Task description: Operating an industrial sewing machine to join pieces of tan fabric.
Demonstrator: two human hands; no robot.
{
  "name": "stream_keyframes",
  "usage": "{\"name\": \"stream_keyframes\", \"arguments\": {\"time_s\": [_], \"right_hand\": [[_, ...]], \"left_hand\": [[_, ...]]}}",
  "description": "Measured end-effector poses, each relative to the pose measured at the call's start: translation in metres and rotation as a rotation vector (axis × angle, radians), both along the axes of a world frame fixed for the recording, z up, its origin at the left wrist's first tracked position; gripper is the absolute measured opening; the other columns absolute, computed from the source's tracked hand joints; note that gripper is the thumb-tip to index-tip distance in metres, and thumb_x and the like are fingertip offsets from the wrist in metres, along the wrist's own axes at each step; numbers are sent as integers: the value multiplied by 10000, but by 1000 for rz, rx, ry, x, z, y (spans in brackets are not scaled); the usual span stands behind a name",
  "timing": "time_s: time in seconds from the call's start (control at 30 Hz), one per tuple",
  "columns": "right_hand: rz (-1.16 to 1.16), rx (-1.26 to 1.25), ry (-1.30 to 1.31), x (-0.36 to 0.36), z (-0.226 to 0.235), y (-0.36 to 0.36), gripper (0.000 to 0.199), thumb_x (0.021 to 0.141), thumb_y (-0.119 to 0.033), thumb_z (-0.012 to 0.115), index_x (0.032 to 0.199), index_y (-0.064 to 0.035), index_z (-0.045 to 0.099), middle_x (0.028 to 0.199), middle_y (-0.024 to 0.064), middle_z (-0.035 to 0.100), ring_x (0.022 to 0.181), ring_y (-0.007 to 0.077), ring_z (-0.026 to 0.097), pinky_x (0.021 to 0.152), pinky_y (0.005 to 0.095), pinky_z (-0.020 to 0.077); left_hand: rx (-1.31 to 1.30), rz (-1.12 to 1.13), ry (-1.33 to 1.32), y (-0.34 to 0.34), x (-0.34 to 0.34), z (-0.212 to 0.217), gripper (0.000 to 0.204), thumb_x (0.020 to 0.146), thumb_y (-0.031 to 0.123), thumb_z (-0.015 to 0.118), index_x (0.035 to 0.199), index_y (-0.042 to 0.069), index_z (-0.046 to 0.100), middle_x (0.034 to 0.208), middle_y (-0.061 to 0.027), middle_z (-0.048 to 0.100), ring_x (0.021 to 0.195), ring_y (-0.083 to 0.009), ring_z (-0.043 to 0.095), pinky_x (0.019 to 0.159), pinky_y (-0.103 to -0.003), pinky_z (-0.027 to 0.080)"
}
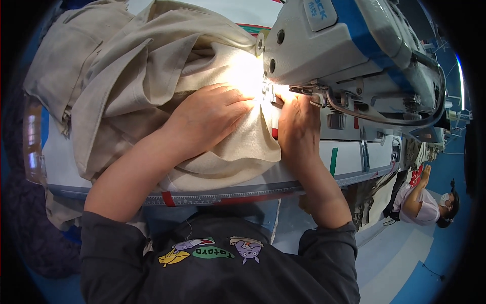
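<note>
The person's left hand [210, 116] lies palm down on beige cloth [233, 159], fingers close together and unclenched, pointing toward the sewing machine's [349, 55] lit needle area. The right forearm reaches upward; the right hand's [299, 124] fingertips are obscured there, so any pinch is unclear.

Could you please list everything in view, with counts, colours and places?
Sewing machine: one, white and blue, upper right.
Fabric: one heap, beige, left and centre.
Sewing table: one, white, beneath both.
Measuring strip: one, pale, table's near edge.
Tape strip: one, green, table's right.
Cloth pile: one, dark purple, far left.
Light tube: one, white, far right.
Co-worker: one, pale top, right background.
Shirt: one, dark grey, bottom centre.
Left hand: one, bare, on fabric.
Right hand: one, bare, near needle area.
</note>
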State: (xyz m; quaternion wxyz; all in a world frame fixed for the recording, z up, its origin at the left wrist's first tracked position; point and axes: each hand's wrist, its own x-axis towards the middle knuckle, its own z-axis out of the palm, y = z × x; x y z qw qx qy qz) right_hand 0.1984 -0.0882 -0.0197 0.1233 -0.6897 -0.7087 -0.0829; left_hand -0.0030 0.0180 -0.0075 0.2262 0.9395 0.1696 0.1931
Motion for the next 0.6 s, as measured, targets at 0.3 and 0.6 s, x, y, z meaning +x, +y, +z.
{"name": "stream_keyframes", "arguments": {"time_s": [0.3, 0.6], "right_hand": [[129, 17, 531, 38, 10, -16, 156, 806, 84, 501, 795, -36, 600, 833, 54, 601, 755, 213, 602, 703, 371, 499], [24, -249, 442, 11, 28, 23, 212, 909, -174, 681, 795, -1, 638, 600, 100, 578, 540, 144, 570, 507, 334, 439]], "left_hand": [[91, -31, -68, 2, -2, -3, 288, 861, 56, 653, 1149, 51, 639, 1213, -66, 645, 1089, -270, 606, 966, -386, 486], [100, -22, -61, 5, 5, -4, 330, 846, 59, 649, 1176, 49, 637, 1175, -84, 640, 981, -285, 601, 885, -382, 488]]}}
